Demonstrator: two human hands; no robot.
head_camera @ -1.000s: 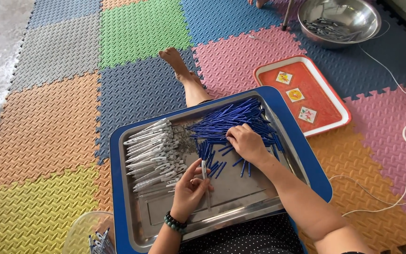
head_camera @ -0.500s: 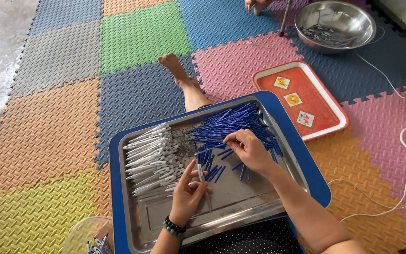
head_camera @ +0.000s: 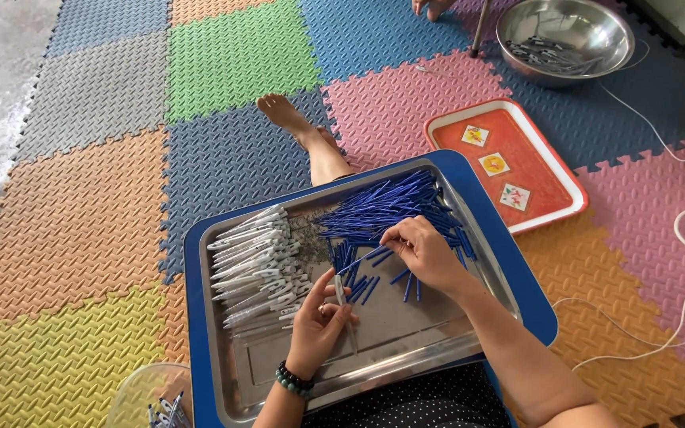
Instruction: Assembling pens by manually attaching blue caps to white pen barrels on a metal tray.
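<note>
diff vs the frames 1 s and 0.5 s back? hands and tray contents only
Small changes. The right hand stayed on the blue rod pile, now pinching one rod by its end. The left hand keeps its grip on a white pen barrel, held upright in the same spot. Unchanged: the white barrel stack and the steel tray.
</note>
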